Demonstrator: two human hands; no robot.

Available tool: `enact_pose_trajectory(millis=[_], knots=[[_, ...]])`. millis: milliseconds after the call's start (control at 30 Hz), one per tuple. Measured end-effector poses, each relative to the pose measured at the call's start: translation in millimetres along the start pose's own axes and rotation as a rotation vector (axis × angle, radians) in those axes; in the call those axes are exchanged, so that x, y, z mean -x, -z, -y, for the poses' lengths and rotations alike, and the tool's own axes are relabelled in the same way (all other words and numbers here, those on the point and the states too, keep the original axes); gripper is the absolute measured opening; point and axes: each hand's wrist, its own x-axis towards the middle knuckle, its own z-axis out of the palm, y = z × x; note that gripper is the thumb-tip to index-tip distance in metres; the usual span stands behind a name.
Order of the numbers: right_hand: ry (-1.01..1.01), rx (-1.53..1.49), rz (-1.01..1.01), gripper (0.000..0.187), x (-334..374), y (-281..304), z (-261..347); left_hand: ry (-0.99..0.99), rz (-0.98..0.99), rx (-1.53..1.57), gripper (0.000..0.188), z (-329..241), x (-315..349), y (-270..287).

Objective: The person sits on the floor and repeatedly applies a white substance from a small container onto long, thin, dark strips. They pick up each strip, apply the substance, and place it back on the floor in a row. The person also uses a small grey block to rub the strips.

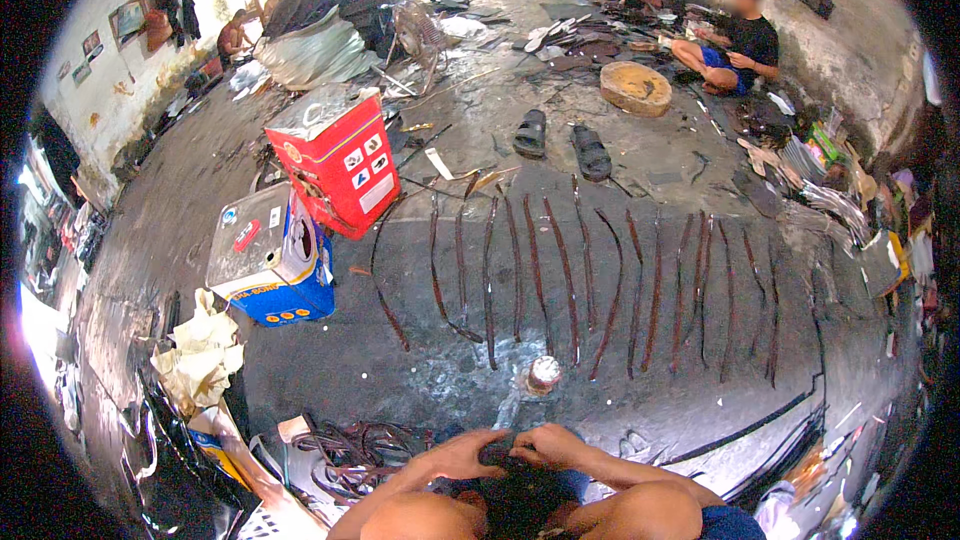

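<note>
In front of my knees, my left hand (466, 454) and my right hand (550, 446) are close together with fingers curled. Something dark (496, 452) shows between them, too unclear to name. Beyond my hands, a row of long, thin dark-brown strips (534, 270) lies spaced apart on the grey floor. A small round can (543, 374) with whitish crust on it stands between my hands and the strips, beside a pale stain. Left of my left hand lies a tangled heap of brown strips (368, 452).
A red square tin (345, 165) and a blue-and-white tin (275, 265) stand at the left, near crumpled paper (202, 352). Black sandals (590, 153) and a round wooden block (636, 88) are farther off. A person (745, 40) sits by the right wall; others sit farther back.
</note>
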Motion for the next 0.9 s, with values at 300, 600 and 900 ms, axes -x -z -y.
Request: enact_pose_trajectory(millis=[300, 600, 900], knots=[[-0.593, -0.763, -0.025, 0.025, 28.2, 23.9, -53.8, 0.321, 0.139, 0.612, 0.027, 8.7, -33.9, -36.3], [-0.347, -0.171, -0.682, 0.093, -3.2, 73.6, -16.6, 0.619, -0.254, 0.499, 0.019, 34.0, -67.5, 17.8], [-0.457, -0.638, -0.981, 0.044, -24.6, 65.9, -75.3, 0.644, -0.305, 1.151, 0.048, 17.2, -106.3, 15.5]])
